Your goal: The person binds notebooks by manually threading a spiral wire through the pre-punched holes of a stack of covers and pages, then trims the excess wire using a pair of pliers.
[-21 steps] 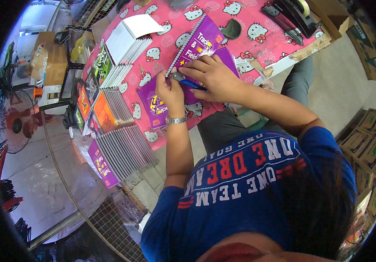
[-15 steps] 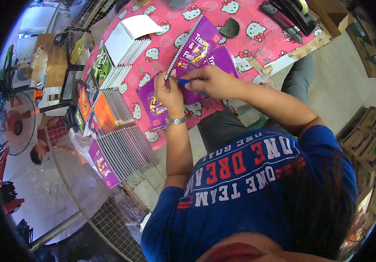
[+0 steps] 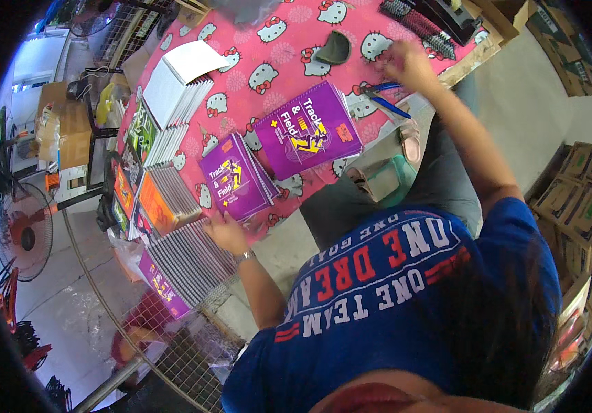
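Coils appear already fitted in the row of notebooks (image 3: pixel 194 249) at near left; what is left in the right stack (image 3: pixel 308 134) and left stack (image 3: pixel 235 177), both purple, on the counter (image 3: pixel 241 77) cannot be told. The left hand (image 3: pixel 225 233) is held loosely open by the row. The right hand (image 3: pixel 409 67) is curled, its grip unclear, near pliers (image 3: pixel 391 106) laid down.

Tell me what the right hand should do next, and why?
Maybe the right hand should reach up and take one of the dark coils. It seems to hold nothing, the coils lie close by, and the pliers are lying on the table.
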Tool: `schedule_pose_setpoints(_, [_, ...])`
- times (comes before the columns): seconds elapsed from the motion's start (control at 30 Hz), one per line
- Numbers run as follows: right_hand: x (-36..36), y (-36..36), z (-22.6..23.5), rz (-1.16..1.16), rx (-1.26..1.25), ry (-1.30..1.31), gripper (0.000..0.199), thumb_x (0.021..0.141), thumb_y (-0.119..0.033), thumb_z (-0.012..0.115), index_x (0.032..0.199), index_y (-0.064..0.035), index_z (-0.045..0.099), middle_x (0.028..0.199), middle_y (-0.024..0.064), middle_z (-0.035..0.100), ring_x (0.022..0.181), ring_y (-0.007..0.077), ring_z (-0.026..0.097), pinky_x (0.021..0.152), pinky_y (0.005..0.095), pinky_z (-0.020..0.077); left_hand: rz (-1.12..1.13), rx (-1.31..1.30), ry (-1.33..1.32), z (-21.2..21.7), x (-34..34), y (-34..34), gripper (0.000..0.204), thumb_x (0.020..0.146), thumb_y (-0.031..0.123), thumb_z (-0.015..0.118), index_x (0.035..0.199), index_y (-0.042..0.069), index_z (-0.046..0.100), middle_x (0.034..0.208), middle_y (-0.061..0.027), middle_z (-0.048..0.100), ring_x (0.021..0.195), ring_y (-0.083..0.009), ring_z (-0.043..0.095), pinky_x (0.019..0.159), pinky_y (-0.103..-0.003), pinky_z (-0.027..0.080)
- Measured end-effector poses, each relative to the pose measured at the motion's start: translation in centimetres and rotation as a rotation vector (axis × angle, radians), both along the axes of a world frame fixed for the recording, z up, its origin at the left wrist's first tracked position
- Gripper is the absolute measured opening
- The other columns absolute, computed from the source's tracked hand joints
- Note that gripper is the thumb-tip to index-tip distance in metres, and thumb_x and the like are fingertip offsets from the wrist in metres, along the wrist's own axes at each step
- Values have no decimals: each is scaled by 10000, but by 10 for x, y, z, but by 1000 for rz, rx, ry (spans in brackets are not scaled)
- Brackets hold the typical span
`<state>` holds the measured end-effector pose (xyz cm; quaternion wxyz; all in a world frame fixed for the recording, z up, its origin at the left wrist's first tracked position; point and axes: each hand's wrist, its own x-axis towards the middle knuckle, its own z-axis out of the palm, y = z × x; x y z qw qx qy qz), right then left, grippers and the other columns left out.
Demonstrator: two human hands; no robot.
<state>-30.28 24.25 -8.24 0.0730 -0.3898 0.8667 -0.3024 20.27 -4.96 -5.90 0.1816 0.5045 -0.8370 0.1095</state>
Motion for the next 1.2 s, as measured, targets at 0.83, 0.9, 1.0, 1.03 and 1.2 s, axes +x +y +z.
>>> schedule_pose_setpoints(0.83, [79,-18,108,410,-541,-255,274,897,-99,620,1167,-60,639,1017,119,644,936,240,631,820,344,514,-1048,329,160,122,-240,88,159,854,10,535,1003,42,579,937,-141,624,886,-337,584,801,-440,430])
schedule_pose_setpoints(0.9, [90,-20,106,466,-631,-201,263,874,-96,650,1133,-55,664,1024,115,645,932,237,631,805,338,521,-1069,258,112,115,-240,89,181,853,45,558,1033,51,571,965,-112,628,921,-306,583,846,-419,393])
schedule_pose_setpoints(1.0, [97,-20,111,457,-589,-187,207,875,-82,645,1074,-46,688,1001,106,634,923,224,626,797,335,518,-1080,241,201,113,-242,92,167,856,121,609,1013,67,590,963,-100,635,908,-281,588,834,-415,392])
schedule_pose_setpoints(1.03, [99,-17,116,422,-543,-209,165,869,-60,642,1023,-41,697,994,96,627,932,223,618,801,343,510,-1080,243,205,113,-243,95,167,856,121,609,1013,67,590,963,-100,635,908,-281,588,834,-415,392])
schedule_pose_setpoints(1.2, [93,-19,113,412,-581,-80,192,840,-45,660,1028,-55,696,991,87,632,953,229,612,808,348,501,-1042,205,213,112,-249,103,195,817,225,718,927,79,651,892,-81,656,861,-261,597,804,-372,387])
